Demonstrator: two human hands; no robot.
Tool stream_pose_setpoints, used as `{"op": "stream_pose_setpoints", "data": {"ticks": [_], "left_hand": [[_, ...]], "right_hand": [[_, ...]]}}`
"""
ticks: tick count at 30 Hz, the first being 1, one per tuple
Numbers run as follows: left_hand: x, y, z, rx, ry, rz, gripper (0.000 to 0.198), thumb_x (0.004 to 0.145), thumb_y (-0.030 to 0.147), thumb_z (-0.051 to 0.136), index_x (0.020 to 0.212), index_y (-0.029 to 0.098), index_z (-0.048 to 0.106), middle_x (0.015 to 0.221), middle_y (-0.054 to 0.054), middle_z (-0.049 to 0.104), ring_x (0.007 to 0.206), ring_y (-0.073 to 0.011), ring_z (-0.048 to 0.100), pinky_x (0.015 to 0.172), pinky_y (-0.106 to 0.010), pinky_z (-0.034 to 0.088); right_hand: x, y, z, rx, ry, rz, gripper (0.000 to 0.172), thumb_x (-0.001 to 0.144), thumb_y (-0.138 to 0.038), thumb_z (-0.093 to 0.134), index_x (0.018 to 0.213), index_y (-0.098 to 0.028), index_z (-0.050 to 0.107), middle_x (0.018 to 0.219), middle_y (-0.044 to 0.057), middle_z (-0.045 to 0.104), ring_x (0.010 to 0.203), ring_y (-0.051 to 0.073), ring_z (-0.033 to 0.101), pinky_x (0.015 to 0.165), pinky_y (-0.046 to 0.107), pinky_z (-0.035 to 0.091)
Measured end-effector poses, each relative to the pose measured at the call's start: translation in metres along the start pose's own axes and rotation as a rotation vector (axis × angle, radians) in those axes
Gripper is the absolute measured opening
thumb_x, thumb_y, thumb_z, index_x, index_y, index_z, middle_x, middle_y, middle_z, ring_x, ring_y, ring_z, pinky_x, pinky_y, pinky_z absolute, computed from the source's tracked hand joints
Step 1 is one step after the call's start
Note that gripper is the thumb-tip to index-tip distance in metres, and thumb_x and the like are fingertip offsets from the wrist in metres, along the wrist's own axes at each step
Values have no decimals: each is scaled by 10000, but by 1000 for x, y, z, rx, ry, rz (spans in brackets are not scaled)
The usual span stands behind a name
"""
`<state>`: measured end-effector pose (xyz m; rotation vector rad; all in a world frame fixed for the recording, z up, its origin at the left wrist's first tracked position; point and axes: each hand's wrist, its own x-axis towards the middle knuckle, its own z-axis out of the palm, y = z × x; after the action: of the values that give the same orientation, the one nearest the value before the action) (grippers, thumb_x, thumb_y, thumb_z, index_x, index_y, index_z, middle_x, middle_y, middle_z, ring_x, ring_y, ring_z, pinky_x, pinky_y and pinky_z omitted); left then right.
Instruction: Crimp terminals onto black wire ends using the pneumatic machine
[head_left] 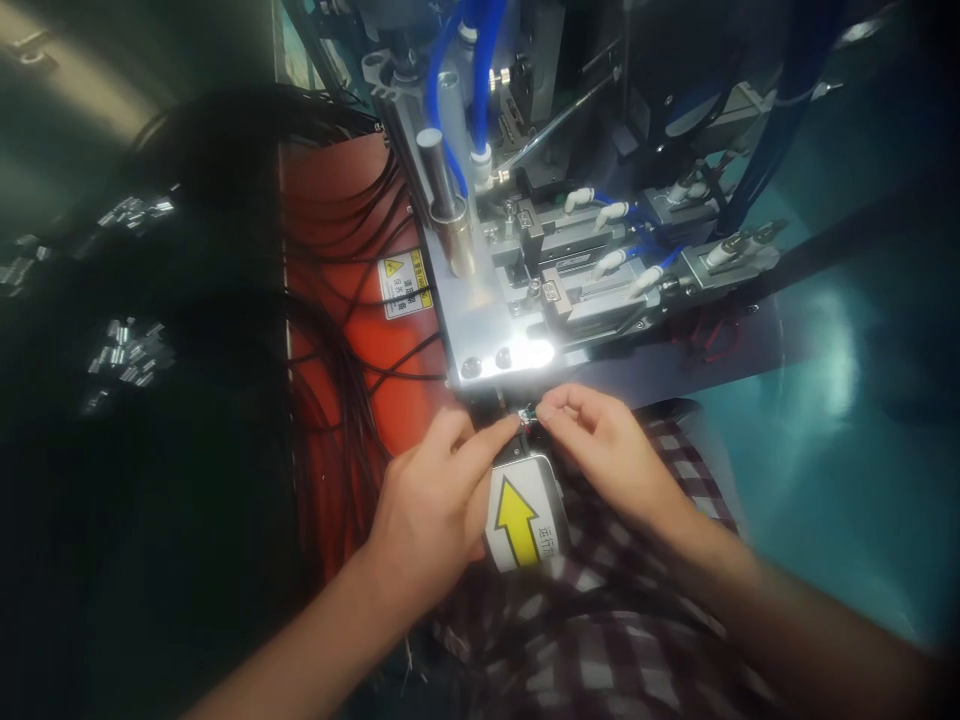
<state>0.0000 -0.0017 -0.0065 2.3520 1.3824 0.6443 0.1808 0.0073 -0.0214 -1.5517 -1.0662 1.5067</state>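
Note:
Under the front edge of the machine's metal plate (480, 320), both my hands meet at a small shiny connector (526, 415) with thin coloured strands beside it. My left hand (431, 490) has its index fingertip and thumb closed at the connector's left side, the other fingers curled. From the right, my right hand (611, 450) pinches the strands close to the connector between thumb and index finger. Its exact shape is too small to make out. Just below the fingers is a white plate with a yellow arrow (519, 520).
Black cables (341, 390) run over an orange-red surface (405, 400) to the left. Loose shiny metal pieces (127, 350) lie in piles on the dark surface further left. Above are the machine's cylinders (600, 285), blue air tubes (484, 80) and a vertical metal post (442, 190).

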Motion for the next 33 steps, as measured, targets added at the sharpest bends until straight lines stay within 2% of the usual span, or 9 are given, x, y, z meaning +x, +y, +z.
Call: {"op": "stream_pose_setpoints", "data": {"ticks": [3, 14, 16, 20, 23, 33], "left_hand": [[-1, -1, 0, -12, -10, 2, 354, 871, 75, 466, 1164, 147, 652, 770, 4, 440, 593, -86, 477, 526, -194, 435], [0, -1, 1, -10, 0, -5, 356, 869, 73, 459, 1155, 175, 646, 765, 10, 451, 594, -86, 482, 523, -189, 442], [-1, -1, 1, -8, -1, -8, 356, 869, 72, 458, 1151, 175, 649, 763, 9, 452, 590, -86, 481, 522, -188, 444], [-1, -1, 1, -12, -24, -15, 360, 875, 93, 462, 1176, 180, 639, 774, 5, 455, 595, -88, 481, 521, -189, 441], [-1, -1, 1, -10, -15, -16, 347, 882, 102, 461, 1165, 182, 644, 766, 7, 453, 594, -87, 478, 517, -187, 433], [-2, -2, 1, -31, -18, -9, 352, 877, 94, 474, 1180, 158, 641, 775, 5, 430, 608, -91, 468, 533, -197, 430]], "right_hand": [[-1, -1, -4, 97, -10, 56, 267, 790, -419, 636, 763, -160, 579, 532, -72, 408, 455, 74, 344, 418, 207, 290], [-7, 2, 2, 70, -10, 25, 231, 795, -382, 637, 725, -164, 609, 574, -38, 485, 480, 85, 396, 440, 215, 341], [-8, 6, 3, 18, 30, -60, 178, 807, -339, 631, 755, -170, 607, 585, -38, 500, 496, 93, 434, 465, 222, 377], [-9, 15, 3, -206, 180, -330, 44, 816, -214, 633, 824, -190, 597, 633, -38, 533, 512, 94, 469, 508, 236, 406], [-9, 18, 2, -335, 207, -480, 53, 836, -164, 611, 799, -195, 588, 747, -2, 602, 556, 101, 509, 552, 255, 432], [-4, 17, -1, -515, 160, -649, 81, 885, -138, 545, 834, -200, 554, 752, 22, 609, 615, 144, 554, 608, 293, 437]]}}
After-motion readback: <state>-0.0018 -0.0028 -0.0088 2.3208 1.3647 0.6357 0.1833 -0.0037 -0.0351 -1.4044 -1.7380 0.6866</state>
